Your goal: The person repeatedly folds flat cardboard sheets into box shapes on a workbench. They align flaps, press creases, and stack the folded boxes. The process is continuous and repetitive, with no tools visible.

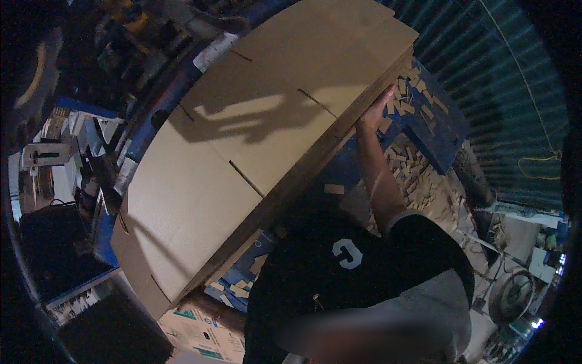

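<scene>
A large, thick stack of slotted brown cardboard sheets (242, 139) slants across the view, from lower left to upper right, with a shadow over its top sheet. My right hand (377, 109) holds the stack's near side edge towards its far right end; part of its fingers is hidden beneath or against the edge. At the near left corner, my left hand (197, 301) is under the same edge and supports it. Its fingers are dark and mostly hidden by the cardboard.
Many small cardboard offcuts (418, 176) lie to the right, some on a blue surface (433, 136). A printed carton (206, 337) stands at lower left. Machinery (48, 155) is at left, a corrugated wall (503, 91) at upper right, and a round fan (511, 294) at lower right.
</scene>
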A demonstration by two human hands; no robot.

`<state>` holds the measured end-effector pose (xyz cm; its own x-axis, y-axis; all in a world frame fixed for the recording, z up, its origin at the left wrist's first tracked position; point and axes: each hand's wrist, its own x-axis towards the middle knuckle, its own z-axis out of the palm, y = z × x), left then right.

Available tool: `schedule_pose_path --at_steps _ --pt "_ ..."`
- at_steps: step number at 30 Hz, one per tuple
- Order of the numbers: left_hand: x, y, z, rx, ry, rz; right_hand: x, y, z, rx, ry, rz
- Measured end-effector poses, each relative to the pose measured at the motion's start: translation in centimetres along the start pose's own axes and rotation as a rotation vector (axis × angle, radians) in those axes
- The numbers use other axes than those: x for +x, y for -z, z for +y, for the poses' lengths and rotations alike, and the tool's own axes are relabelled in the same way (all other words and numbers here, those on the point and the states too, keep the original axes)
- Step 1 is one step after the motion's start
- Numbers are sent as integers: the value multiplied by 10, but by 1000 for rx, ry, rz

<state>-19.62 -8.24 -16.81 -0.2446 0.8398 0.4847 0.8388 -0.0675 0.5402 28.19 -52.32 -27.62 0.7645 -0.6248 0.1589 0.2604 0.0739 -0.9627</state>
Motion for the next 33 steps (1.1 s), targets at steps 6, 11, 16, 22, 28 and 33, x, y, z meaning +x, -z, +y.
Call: schedule_pose_path --at_steps 6,11,16,22,28,33 --pt "8 7 10 -89 1 9 -15 8 -57 -182 54 -42" --pt "24 42 22 -273 -130 -49 -16 -31 -135 -265 176 -101" --pt "33 45 50 -417 -130 -171 7 -59 -159 -1056 109 -280" --pt "55 83 79 -746 -154 -64 31 -54 -146 -601 408 -113" --pt "88 71 76 -818 161 -261 22 -81 -182 -53 400 -78" --pt "76 67 66 -1409 561 -594 -16 -63 -265 319 199 -353"
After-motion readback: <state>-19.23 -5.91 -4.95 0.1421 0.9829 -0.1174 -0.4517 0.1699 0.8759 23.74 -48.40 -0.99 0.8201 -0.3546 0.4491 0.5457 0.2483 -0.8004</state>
